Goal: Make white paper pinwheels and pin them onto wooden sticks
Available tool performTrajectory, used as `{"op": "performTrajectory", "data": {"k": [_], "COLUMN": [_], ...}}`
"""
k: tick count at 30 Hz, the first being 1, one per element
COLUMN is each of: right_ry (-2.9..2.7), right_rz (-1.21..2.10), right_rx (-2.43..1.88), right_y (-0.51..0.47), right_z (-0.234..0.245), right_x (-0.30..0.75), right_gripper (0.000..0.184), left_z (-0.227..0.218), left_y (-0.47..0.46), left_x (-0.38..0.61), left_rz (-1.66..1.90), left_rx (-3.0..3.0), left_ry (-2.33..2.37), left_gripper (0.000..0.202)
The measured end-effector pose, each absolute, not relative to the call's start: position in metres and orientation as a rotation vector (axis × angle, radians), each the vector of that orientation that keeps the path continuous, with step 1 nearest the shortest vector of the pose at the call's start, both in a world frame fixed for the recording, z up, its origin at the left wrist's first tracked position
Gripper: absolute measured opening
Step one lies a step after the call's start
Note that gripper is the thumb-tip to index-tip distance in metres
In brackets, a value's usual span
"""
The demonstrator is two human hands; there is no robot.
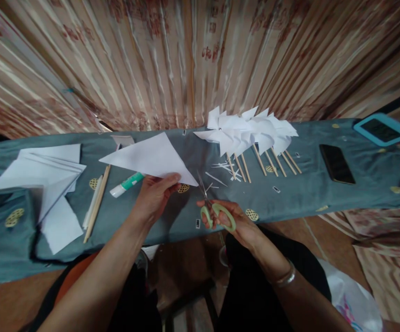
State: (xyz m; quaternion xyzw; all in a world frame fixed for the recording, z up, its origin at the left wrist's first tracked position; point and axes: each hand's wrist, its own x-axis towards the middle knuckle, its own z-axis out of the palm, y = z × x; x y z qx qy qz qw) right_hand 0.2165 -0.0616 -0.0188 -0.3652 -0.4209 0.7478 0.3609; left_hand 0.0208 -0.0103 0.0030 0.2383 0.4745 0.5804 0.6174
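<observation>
My left hand [156, 196] pinches the lower edge of a white paper triangle [148, 157] between thumb and fingers, holding it above the cloth. In my right hand [232, 216] are scissors [206, 199] with pale green handles, fingers through the loops. Their blades are parted and point up, close to the triangle's right corner; I cannot tell if they touch it. Thin paper strips [226, 173] lie scattered past the scissors. Behind them, several white paper pinwheels [244, 129] on wooden sticks lie overlapping in a row. A green and white glue stick [127, 184] lies left of my left hand.
White paper sheets [61, 226] are piled on the left, beside wooden sticks [98, 203]. A dark phone [337, 163] and a blue-framed device [382, 129] lie on the right. The grey-green cloth [172, 233] covers the narrow table; a curtain [172, 60] hangs behind.
</observation>
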Motion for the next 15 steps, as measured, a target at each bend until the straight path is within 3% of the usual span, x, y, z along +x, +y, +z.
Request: {"op": "performTrajectory", "data": {"k": [15], "right_ry": [-1.036], "right_rz": [1.941], "right_rx": [-1.037], "right_y": [-0.0594], "right_z": [-0.0205], "right_x": [0.2174], "right_gripper": [0.061], "left_z": [0.0011], "left_y": [-0.0110], "left_x": [0.0274], "left_rz": [1.279], "left_rx": [0.586], "left_ry": [1.085], "left_gripper": [0.023]}}
